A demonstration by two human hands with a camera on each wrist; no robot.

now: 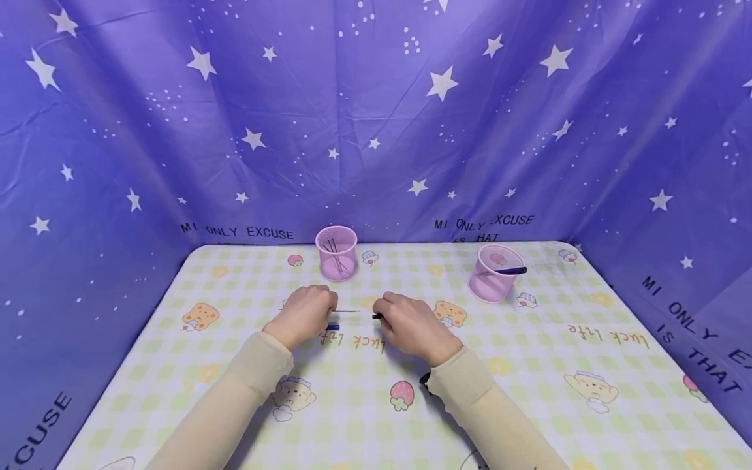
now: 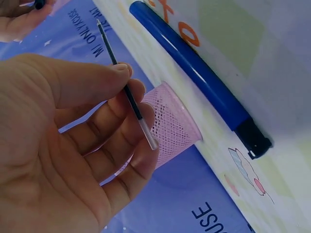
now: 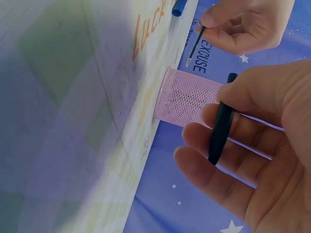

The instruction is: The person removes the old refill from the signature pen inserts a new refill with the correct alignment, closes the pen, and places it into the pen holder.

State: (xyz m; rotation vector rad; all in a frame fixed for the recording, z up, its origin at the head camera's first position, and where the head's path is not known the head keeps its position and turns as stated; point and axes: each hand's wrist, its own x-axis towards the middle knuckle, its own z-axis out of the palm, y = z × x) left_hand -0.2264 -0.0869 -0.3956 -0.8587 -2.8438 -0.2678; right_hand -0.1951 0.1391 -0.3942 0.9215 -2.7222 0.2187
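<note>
Between the thumb and index finger of my left hand [image 1: 302,314] is a thin dark pen refill [image 2: 127,92], its metal tip pointing toward my other hand. Facing it across a small gap, my right hand [image 1: 414,326] pinches a black tapered pen tip section [image 3: 222,126] with a threaded end. A blue pen barrel [image 2: 189,63] with a black end lies on the tablecloth beside my left hand. In the head view my left fingers hide part of that barrel.
Behind my left hand stands a pink mesh cup [image 1: 337,266] with several thin refills inside. At the back right, another pink mesh cup [image 1: 490,287] holds a dark blue pen [image 1: 510,270] leaning on its rim. A purple star-printed curtain [image 1: 376,98] borders the checked tablecloth [image 1: 529,418].
</note>
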